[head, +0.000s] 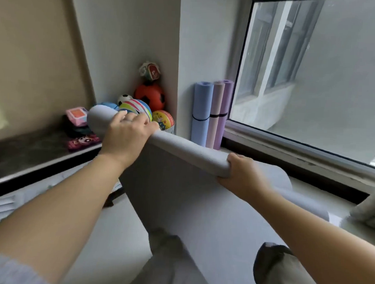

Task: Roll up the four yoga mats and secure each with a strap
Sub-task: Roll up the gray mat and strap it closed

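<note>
A grey yoga mat [188, 150] is partly rolled into a tube, lifted at an angle, with its loose sheet hanging down toward my knees. My left hand [126, 137] grips the roll near its upper left end. My right hand [243, 174] holds the lower right end. Three rolled mats stand upright against the wall by the window: a blue one [202, 112], a pink one [214, 115] and a purple one [224, 113], each with a black strap around its middle.
A heap of coloured balls [150, 97] fills the corner behind the roll. Small packs [78, 115] lie on a dark ledge [31, 152] at left. A large window [314, 72] and its sill run along the right. My knees [273, 263] are below.
</note>
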